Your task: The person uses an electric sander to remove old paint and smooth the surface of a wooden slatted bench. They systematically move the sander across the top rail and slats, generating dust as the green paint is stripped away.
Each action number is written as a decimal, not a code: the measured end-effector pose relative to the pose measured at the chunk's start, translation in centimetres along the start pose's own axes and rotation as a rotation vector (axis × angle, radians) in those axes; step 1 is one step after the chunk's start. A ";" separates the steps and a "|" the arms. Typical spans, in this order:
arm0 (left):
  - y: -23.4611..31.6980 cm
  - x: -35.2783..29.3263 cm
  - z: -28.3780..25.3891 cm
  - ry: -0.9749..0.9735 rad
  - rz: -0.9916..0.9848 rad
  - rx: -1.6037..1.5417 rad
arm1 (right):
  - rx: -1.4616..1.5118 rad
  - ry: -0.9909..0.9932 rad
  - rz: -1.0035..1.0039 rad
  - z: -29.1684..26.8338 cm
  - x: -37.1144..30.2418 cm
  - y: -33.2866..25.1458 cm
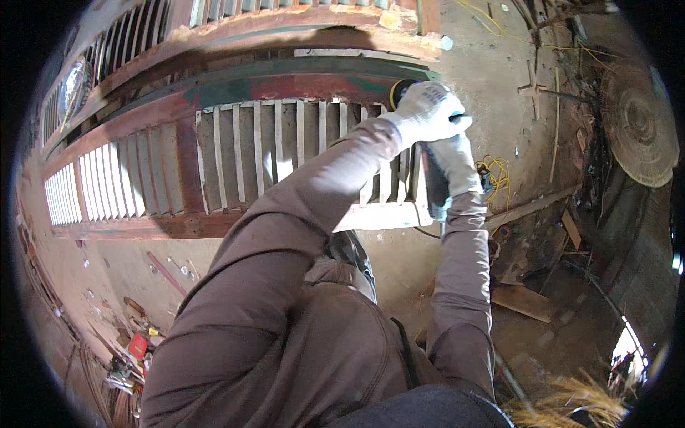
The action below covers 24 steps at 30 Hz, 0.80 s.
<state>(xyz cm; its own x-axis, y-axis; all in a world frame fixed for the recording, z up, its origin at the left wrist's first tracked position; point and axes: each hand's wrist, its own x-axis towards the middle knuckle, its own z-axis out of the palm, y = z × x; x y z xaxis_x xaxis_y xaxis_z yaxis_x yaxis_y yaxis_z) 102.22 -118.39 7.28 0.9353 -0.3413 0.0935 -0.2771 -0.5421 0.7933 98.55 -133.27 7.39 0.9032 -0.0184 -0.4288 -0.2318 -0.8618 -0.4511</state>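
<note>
Both my hands wear whitish work gloves and are wrapped round a corded power tool, which looks like an angle grinder with a round black and yellow head. My left hand grips it near that head, at the far right corner of a louvred wooden shutter. Just nearer, my right hand closes round the body, which the gloves mostly hide. Whether the disc touches the wood cannot be seen. Along the shutter's far rail are patches of green and red-brown paint; several slats look pale and bare.
A second louvred shutter lies beyond the first. Yellow cord coils on the floor to the right, near a large round woven-looking disc. A loose board lies nearer right. Small clutter with a red box sits at lower left.
</note>
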 end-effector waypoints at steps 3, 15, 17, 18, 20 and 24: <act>1.9 -3.4 -0.3 0.028 0.029 0.069 | -0.024 -0.031 -0.031 0.1 -4.5 -0.5; 13.8 -16.3 7.1 -0.175 0.939 0.214 | 0.538 0.161 0.095 6.2 -24.1 12.9; 13.6 -17.4 6.0 -0.211 0.976 0.297 | 0.542 0.174 0.082 7.4 -24.2 11.9; 13.1 -17.8 5.3 -0.179 0.983 0.323 | 0.537 0.176 0.056 7.9 -23.8 11.4; 12.4 -18.3 3.8 -0.066 1.025 0.343 | 0.507 0.216 0.021 8.2 -23.4 9.7; 6.1 -18.2 -1.0 0.150 0.840 0.247 | 0.450 0.179 -0.172 10.3 -18.7 3.3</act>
<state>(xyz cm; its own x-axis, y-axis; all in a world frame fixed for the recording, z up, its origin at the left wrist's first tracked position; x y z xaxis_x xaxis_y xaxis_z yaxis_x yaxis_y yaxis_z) 83.67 -114.73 11.02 0.4161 -0.6057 0.6782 -0.9082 -0.3141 0.2767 77.18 -130.55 5.80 0.9806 -0.0163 -0.1955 -0.1713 -0.5576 -0.8122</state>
